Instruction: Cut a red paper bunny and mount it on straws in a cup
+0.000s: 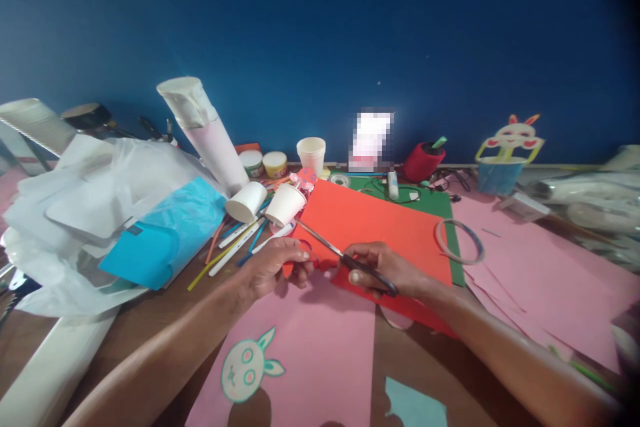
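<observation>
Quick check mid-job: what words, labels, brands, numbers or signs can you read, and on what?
No text can be read anywhere in this view.
Small round yellow tub with a pale lid: label too blurred.
Slim white markers: any marks too small.
Black-handled metal scissors: no legible lettering.
Bright upright white-and-pink patch: pixelated, unreadable.

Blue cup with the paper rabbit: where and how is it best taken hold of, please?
Take the cup by its sides, below the rim, probably coming from the front left. It stands upright, while the thin rabbit rises above the rim and may bend if held. The wall is behind, and a box sits at the front right.
</observation>
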`<state>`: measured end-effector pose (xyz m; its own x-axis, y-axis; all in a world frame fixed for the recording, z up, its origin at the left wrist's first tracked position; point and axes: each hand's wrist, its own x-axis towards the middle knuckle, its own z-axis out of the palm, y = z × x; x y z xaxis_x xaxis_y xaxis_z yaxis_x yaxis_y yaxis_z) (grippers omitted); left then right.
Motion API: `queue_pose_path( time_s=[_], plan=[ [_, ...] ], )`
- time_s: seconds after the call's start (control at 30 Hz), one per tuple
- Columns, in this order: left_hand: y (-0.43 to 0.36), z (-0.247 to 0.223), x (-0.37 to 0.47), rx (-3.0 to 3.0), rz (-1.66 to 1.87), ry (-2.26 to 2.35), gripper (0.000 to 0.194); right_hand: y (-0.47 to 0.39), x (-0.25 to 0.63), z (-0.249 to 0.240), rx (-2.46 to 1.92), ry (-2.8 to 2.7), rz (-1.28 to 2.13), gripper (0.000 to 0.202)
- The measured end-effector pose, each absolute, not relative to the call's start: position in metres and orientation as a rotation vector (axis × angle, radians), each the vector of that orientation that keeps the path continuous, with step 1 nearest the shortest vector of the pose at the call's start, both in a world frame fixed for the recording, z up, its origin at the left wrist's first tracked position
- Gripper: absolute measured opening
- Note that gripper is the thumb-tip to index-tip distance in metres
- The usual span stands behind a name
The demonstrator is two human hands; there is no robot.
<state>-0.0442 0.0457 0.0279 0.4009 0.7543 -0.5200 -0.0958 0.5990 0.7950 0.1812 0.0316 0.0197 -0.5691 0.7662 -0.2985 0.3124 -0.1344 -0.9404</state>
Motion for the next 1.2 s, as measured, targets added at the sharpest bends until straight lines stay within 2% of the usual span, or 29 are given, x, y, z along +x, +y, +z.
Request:
queue_pose_path(
  time_s=[0.17, 0.3, 0.47, 0.63, 0.77, 0.93, 1.2],
  plan=[
    [0.047, 0.025, -0.044, 0.688, 0.661, 1.006, 0.009, 0.039, 0.189, 0.025, -1.637, -2.211, 0.644, 0.031],
    [0.048, 0.025, -0.043, 0.64, 0.699, 1.007, 0.006, 0.043, 0.195, 0.026, -1.802, -2.357, 0.256, 0.029],
    [0.049, 0.025, -0.041, 0.591, 0.755, 1.049, 0.008, 0.047, 0.199, 0.025, -1.967, -2.447, 0.137, 0.029],
    [0.046, 0.022, -0.04, 0.741, 0.752, 1.086, 0.014, 0.048, 0.205, 0.036, -1.902, -2.494, 0.395, 0.038],
    [0.044, 0.019, -0.039, 0.795, 0.732, 1.079, 0.016, 0.05, 0.207, 0.045, -1.913, -2.474, 0.493, 0.032],
    [0.043, 0.021, -0.039, 0.891, 0.705, 1.112, 0.015, 0.053, 0.209, 0.037, -1.897, -2.489, 0.435, 0.022],
    [0.044, 0.021, -0.038, 0.904, 0.714, 1.144, 0.02, 0.058, 0.21, 0.013, -1.952, -2.472, 0.158, 0.024]
  ],
)
